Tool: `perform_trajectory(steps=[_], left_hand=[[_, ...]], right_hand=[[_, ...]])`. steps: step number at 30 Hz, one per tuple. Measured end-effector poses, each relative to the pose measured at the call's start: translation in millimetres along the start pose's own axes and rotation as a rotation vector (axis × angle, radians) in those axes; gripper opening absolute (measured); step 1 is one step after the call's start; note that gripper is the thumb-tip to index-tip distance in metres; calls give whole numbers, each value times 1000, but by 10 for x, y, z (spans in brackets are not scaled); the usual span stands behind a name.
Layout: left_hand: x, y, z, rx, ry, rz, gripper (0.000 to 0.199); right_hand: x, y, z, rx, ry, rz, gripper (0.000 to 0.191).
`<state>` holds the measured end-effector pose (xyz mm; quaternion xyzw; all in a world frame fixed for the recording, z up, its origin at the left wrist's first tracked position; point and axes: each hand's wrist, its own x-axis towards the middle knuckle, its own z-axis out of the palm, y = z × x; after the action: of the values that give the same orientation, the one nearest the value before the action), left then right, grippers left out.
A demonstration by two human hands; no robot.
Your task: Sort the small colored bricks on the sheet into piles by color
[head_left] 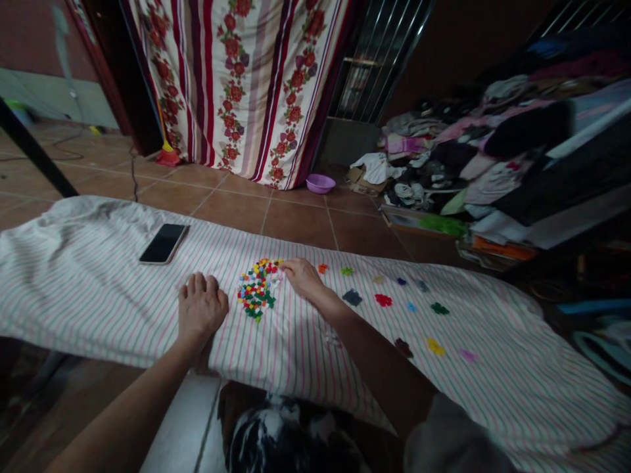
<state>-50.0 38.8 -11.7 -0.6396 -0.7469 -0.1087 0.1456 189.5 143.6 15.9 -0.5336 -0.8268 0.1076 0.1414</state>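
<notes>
Head view: a heap of small mixed-colour pieces (pixel 255 289) is seen spread on a striped cloth (pixel 123 302), between the two hands. The left hand (pixel 201 305) is laid palm down on the cloth, left of the heap, its fingers loosely bent and nothing seen held. The right hand (pixel 302 277) is placed at the heap's right edge, fingertips drawn together; whether a piece is pinched cannot be told. Beyond it, pieces are grouped by colour, among them an orange cluster (pixel 323 268), a red cluster (pixel 383 300), a dark green cluster (pixel 440 308) and a yellow cluster (pixel 436 346). A maroon cluster (pixel 403 348) is set just beside the right forearm. A phone (pixel 164 244) is laid farther left.
</notes>
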Motion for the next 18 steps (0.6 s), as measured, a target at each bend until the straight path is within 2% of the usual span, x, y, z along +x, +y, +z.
perform_trajectory(steps=[9, 18], left_hand=[[16, 10, -38, -44, -19, -8, 41], [3, 14, -24, -13, -31, -9, 43]], right_hand=[[282, -91, 145, -3, 39, 86, 27], [338, -109, 198, 49, 43, 110, 25]])
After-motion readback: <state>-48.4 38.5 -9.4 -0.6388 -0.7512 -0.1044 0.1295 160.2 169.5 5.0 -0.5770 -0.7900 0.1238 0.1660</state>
